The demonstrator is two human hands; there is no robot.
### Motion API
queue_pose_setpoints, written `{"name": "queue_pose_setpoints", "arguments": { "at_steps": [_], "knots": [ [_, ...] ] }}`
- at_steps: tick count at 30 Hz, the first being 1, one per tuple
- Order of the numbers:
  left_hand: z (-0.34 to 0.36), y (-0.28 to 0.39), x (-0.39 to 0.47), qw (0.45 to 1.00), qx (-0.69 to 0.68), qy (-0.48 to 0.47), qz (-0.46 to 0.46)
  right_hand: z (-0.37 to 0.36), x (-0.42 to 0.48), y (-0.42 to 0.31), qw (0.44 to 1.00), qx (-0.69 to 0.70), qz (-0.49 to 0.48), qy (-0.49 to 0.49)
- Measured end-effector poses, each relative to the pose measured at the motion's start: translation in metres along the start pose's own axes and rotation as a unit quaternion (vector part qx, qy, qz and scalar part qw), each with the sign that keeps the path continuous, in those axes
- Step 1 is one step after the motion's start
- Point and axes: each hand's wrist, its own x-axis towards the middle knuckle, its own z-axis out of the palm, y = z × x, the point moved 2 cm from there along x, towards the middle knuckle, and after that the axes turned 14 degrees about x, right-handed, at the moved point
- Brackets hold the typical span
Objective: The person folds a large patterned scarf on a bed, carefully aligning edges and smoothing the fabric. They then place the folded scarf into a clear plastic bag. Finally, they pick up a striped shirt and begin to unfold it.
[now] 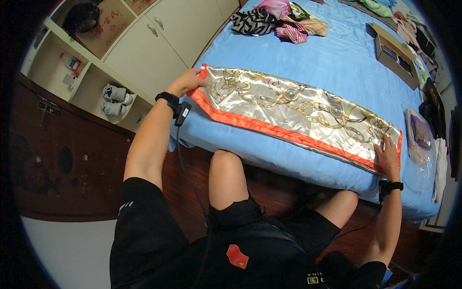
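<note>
A long folded satin scarf (pixel 267 97) with a gold chain-and-medallion print and an orange-red border lies across the near part of a bed with a light blue sheet (pixel 343 57). At its left end is my left hand (pixel 188 82), thumb on the fabric and index finger by the red corner; whether it pinches the cloth is unclear. My right hand (pixel 389 159) rests on the scarf's right end, palm down, fingers spread. Small creases run through the shiny cloth. Both wrists wear black straps with small devices, and a cable runs down from the left one.
A pile of clothes (pixel 276 21) lies at the far side of the bed. Toward the right are an open cardboard box (pixel 395 59) and a plastic-bagged item (pixel 420 139). White cabinets (pixel 155 39) and a shelf with grey shoes (pixel 114 99) stand at left. My knees touch the bed's front.
</note>
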Motion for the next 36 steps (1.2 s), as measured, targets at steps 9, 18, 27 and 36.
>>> {"name": "queue_pose_setpoints", "arguments": {
  "at_steps": [9,18,27,36],
  "knots": [
    [0.085,0.153,-0.005,0.959,0.209,0.083,0.173,0.010,-0.014,-0.017,0.993,-0.082,0.077,-0.040],
    [0.224,0.188,-0.032,0.943,0.298,0.048,0.140,0.003,-0.024,-0.052,0.987,-0.085,0.124,-0.053],
    [0.227,0.220,-0.074,0.936,0.261,0.160,0.174,0.002,-0.026,-0.047,0.987,-0.083,0.128,-0.044],
    [0.262,0.215,-0.091,0.906,0.331,0.129,0.229,0.003,-0.026,-0.047,0.987,-0.082,0.130,-0.044]
  ]
}}
